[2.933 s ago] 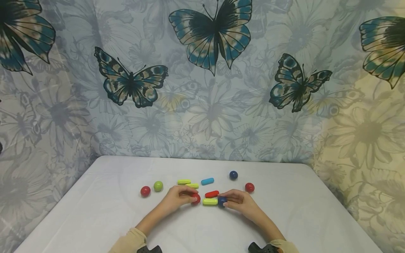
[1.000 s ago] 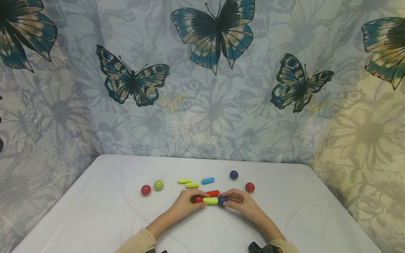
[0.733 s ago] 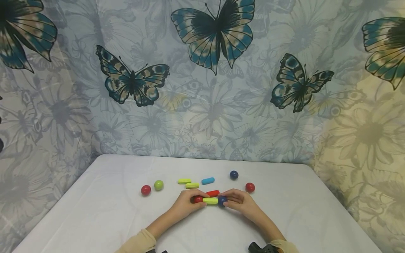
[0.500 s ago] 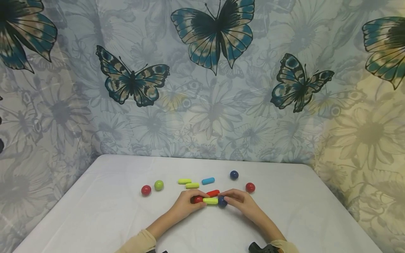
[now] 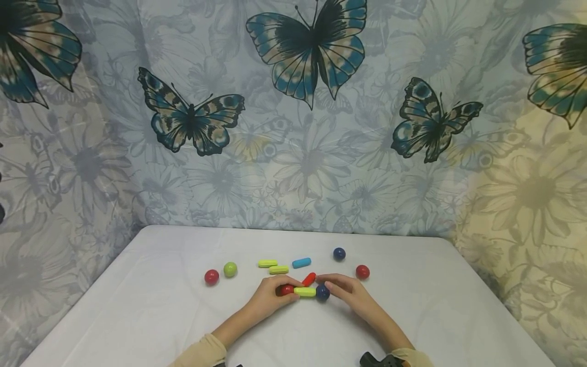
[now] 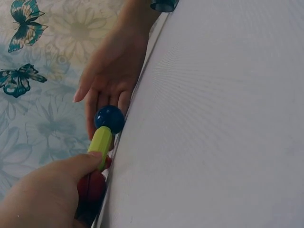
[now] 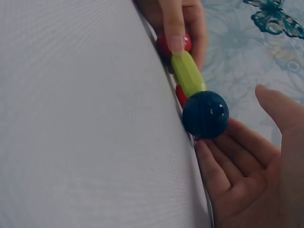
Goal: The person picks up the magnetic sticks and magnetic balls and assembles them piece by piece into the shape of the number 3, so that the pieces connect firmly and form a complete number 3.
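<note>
My left hand (image 5: pixel 271 295) grips a red ball (image 5: pixel 287 290), its thumb also on the near end of a yellow-green rod (image 5: pixel 304 292). The rod runs in line from the red ball to a dark blue ball (image 7: pixel 205 115), and both balls touch its ends. Beside the blue ball my right hand (image 5: pixel 352 294) has its fingers nearly straight behind it, and the thumb stands clear of the ball in the right wrist view. Just behind the rod, a red rod (image 5: pixel 309 279) lies slanted between the two hands' fingertips. Fingers partly hide the gripped red ball.
On the white table (image 5: pixel 137 316), two yellow-green rods (image 5: pixel 278 269) and a blue rod (image 5: pixel 301 262) lie farther back. A red ball (image 5: pixel 211 277) and a green ball (image 5: pixel 230 269) are at left; another blue ball (image 5: pixel 339 254) and red ball (image 5: pixel 363 271) at right.
My left hand has brought the red ball rightward against the yellow-green rod. My right thumb has lifted off the blue ball. The red rod has turned to a steeper slant.
</note>
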{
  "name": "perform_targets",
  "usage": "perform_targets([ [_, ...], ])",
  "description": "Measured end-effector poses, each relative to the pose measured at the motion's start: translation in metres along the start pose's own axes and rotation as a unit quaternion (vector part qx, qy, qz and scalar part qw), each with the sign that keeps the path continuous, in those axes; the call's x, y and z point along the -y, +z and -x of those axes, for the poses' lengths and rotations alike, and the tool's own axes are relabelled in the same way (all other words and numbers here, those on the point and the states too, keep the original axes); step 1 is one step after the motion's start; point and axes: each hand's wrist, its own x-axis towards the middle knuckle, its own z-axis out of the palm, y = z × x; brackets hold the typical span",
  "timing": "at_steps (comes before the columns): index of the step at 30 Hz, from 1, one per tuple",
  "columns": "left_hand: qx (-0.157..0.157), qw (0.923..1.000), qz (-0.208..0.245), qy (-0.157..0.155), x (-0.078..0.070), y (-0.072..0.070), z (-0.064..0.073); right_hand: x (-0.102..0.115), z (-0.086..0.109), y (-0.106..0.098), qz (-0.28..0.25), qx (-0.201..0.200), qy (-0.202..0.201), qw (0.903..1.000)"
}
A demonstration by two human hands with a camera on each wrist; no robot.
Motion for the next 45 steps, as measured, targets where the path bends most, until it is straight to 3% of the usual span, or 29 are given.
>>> perform_targets([
  [7,0.001,1.0,0.003,0.005,0.0,0.001,0.0,0.003,-0.003,0.003,0.04,-0.007,-0.019,0.999],
  [12,0.004,0.9999,0.011,0.002,-0.001,0.001,0.001,0.006,-0.008,0.004,0.029,0.003,-0.011,0.9995],
  [25,0.005,0.9999,0.013,0.007,-0.002,0.001,0.002,0.016,-0.033,0.0,0.039,0.07,-0.038,0.9961],
  [35,0.007,0.9999,0.013,0.005,-0.002,0.0,0.001,0.025,-0.05,-0.007,0.053,0.143,-0.016,0.9882],
  [40,0.004,0.9999,0.009,0.005,-0.001,0.0,0.0,0.028,-0.053,-0.01,0.054,0.151,-0.011,0.987],
  [45,0.006,0.9999,0.011,0.008,0.001,0.001,-0.001,0.023,-0.053,-0.011,0.042,0.153,-0.033,0.9868],
])
